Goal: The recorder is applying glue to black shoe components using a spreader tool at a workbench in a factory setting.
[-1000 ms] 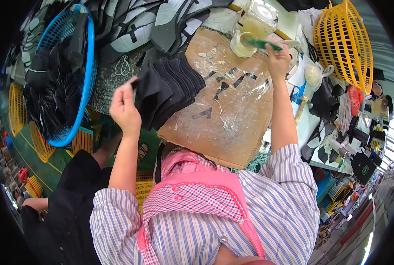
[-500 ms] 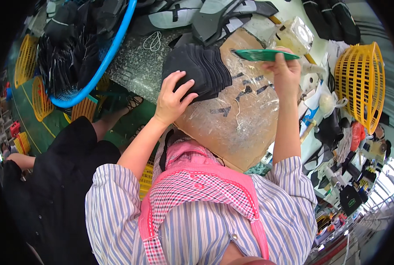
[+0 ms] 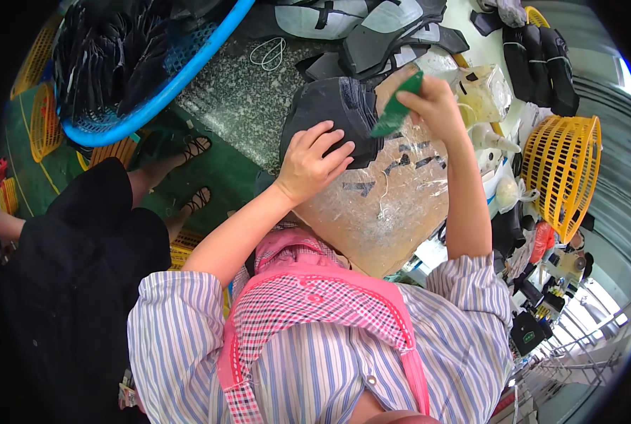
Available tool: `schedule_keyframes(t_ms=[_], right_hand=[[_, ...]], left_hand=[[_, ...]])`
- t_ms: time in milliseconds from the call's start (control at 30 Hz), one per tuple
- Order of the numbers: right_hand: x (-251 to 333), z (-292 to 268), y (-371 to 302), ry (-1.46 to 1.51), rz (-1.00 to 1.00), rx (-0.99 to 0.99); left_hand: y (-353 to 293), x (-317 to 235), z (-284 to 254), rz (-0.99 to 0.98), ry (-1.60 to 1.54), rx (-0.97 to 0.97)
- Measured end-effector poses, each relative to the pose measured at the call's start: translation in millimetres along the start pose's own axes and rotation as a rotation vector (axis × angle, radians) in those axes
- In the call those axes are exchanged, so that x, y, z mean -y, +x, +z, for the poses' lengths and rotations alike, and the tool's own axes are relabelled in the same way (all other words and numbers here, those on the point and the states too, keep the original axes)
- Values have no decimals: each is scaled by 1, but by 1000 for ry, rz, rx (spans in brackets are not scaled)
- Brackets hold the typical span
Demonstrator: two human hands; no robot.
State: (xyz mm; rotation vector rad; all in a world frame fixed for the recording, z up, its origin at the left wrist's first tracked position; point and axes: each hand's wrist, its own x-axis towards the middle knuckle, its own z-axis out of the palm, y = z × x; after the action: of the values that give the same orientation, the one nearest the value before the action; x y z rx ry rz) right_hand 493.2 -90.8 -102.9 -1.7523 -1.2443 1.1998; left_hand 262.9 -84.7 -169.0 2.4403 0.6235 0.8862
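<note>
A fanned stack of black fabric-like pieces [image 3: 327, 106] lies on a cardboard sheet [image 3: 393, 205] with strips of black tape and smears on it. My left hand [image 3: 317, 161] rests on the near part of this stack, fingers spread and lying over the top piece. Gripped between the thumb and fingers of my right hand [image 3: 435, 106] is a flat green scraper [image 3: 400, 106]. It is held tilted at the right edge of the stack, its lower tip close to the layered edges; whether it touches them I cannot tell.
Black and grey cut pieces [image 3: 382, 35] lie behind the stack, near a loop of white cord [image 3: 267, 54]. A blue-rimmed basket [image 3: 153, 106] of black pieces stands at left, beside a person in black [image 3: 82, 275]. Right are a cloudy plastic container [image 3: 483, 95] and a yellow basket [image 3: 563, 173].
My right hand has brought the green scraper left and down toward the stack, turning it from nearly level to slanted. My left hand stays on the stack. The whole view has shifted a little.
</note>
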Motion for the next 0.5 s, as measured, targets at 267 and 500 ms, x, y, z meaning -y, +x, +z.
schedule_keyframes(t_ms=[267, 500], right_hand=[[-23, 8, -4, 121, -51, -346], [-52, -21, -87, 496, -48, -582]], left_hand=[[8, -7, 3, -4, -13, 3], [8, -8, 8, -136, -83, -66]])
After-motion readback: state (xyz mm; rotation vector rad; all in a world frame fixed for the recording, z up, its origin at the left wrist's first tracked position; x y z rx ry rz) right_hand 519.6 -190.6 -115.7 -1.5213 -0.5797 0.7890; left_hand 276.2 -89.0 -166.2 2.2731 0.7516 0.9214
